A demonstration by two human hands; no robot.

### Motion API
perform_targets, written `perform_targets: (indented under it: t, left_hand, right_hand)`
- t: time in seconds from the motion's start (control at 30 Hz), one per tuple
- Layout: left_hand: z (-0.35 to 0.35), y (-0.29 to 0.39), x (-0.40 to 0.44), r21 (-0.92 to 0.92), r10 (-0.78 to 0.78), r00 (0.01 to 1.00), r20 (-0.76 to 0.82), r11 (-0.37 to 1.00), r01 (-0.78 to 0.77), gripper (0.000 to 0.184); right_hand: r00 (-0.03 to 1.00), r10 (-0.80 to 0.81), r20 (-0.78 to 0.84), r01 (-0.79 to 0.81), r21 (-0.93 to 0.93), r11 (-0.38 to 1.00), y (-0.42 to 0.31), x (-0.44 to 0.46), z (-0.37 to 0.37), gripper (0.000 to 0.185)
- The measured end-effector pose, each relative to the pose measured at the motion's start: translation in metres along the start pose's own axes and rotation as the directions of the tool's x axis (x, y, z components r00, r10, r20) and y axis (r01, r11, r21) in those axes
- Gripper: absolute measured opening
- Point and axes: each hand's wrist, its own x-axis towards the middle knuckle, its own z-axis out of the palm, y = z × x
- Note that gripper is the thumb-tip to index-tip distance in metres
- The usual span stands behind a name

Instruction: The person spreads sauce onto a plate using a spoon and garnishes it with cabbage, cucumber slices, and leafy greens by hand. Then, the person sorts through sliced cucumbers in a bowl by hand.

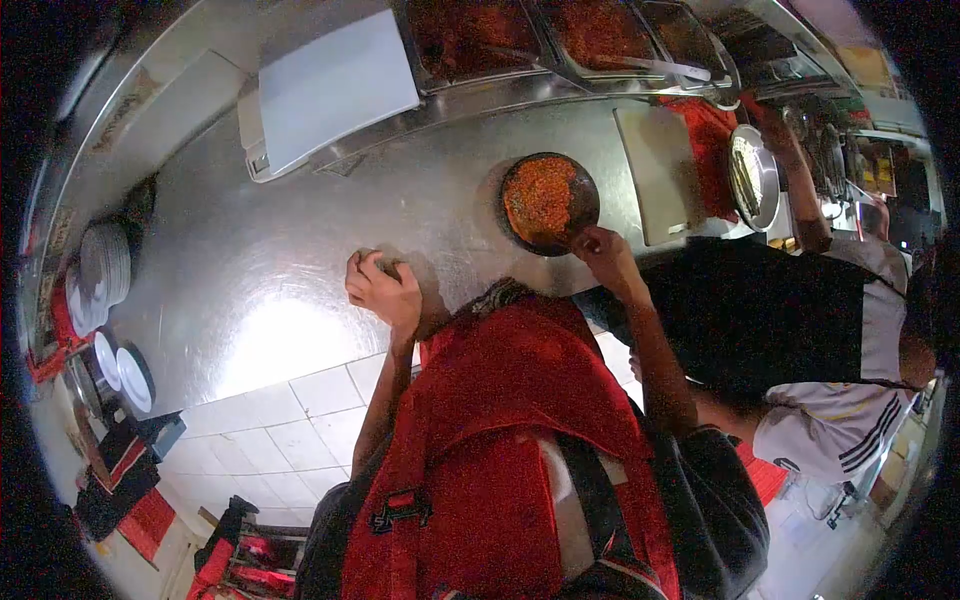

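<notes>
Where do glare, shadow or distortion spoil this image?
Head view: glare whites out the steel counter near the left hand; head view: soft shadow falls left of the bowl; head view: fisheye bends straight edges and blackens the corners; head view: grain throughout, so what lies inside the left hand is unclear.

Busy restaurant-style kitchen: a long stainless steel counter [220, 270] with rectangular food trays [600, 38] set along its far side, a cutting board [655, 175], stacked white plates [105, 262], a tiled floor [300, 435], and a person in a red apron [480, 480] beside a co-worker [760, 310].
</notes>
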Motion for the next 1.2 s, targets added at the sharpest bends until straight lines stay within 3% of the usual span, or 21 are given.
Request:
perform_targets:
  t: [0.03,0.17,0.2,0.27,0.3,0.4,0.53,0.6,0.67,0.77,0.83,1.1,1.17,1.2]
  left_hand:
    - [0.000,0.000,0.000,0.003,0.002,1.000,-0.006,1.000,-0.002,0.039]
    - [0.001,0.000,-0.001,-0.004,0.007,1.000,-0.023,1.000,-0.007,0.037]
    - [0.000,0.001,-0.001,-0.009,0.015,1.000,-0.018,1.000,-0.015,0.037]
    - [-0.002,0.003,-0.001,-0.012,-0.009,1.000,0.005,1.000,0.009,0.036]
    - [-0.002,0.003,-0.001,-0.018,0.001,1.000,0.008,1.000,-0.001,0.036]
    - [-0.001,0.002,-0.002,0.003,-0.014,1.000,0.015,1.000,0.013,0.036]
    - [-0.002,0.004,-0.001,-0.010,-0.004,1.000,0.009,1.000,0.004,0.036]
    - [-0.003,0.004,0.000,-0.012,-0.001,1.000,0.021,1.000,0.002,0.035]
    - [-0.005,0.004,0.000,-0.014,0.003,1.000,0.028,1.000,-0.002,0.035]
    - [-0.005,0.004,0.001,-0.028,0.021,0.999,0.026,0.999,-0.020,0.035]
    - [-0.004,0.004,0.001,-0.022,0.017,1.000,0.024,1.000,-0.017,0.036]
    - [-0.001,0.004,0.001,-0.018,0.019,0.999,0.028,1.000,-0.019,0.040]
    - [-0.001,0.004,0.002,-0.019,0.021,0.999,0.037,1.000,-0.020,0.040]
    - [0.001,0.004,0.001,-0.017,0.018,0.999,0.036,1.000,-0.018,0.040]
  right_hand:
    - [0.999,0.043,0.015,-0.041,-0.155,0.987,-0.005,-0.004,-0.010,0.011]
    - [0.985,0.133,-0.109,-0.164,-0.372,0.914,-0.013,-0.011,-0.040,0.005]
    - [0.983,0.139,-0.116,-0.173,-0.370,0.913,-0.016,-0.010,-0.041,0.005]
    - [0.995,0.015,-0.101,-0.036,-0.211,0.977,-0.025,-0.006,-0.041,0.005]
    - [0.992,-0.059,-0.108,0.009,-0.415,0.910,-0.022,-0.004,-0.030,0.004]
    - [0.989,0.029,-0.144,-0.099,-0.508,0.856,-0.035,-0.012,-0.031,0.001]
    - [0.957,0.021,-0.290,-0.184,-0.548,0.816,-0.027,-0.006,-0.045,0.009]
    - [0.953,-0.157,-0.260,0.023,-0.453,0.891,-0.037,-0.004,-0.044,0.005]
    - [0.954,-0.183,-0.237,0.060,-0.447,0.892,-0.028,-0.004,-0.034,0.002]
    - [0.971,-0.079,-0.226,-0.046,-0.502,0.864,-0.017,-0.001,-0.033,0.005]
    - [0.907,-0.141,-0.396,-0.123,-0.571,0.812,-0.007,0.003,-0.040,0.004]
    - [0.945,-0.157,-0.288,-0.038,-0.573,0.819,-0.011,0.008,-0.030,0.001]
    - [0.889,-0.117,-0.442,-0.185,-0.581,0.793,-0.008,0.015,-0.036,0.003]
    - [0.890,-0.118,-0.440,-0.181,-0.581,0.794,-0.011,0.016,-0.037,0.003]
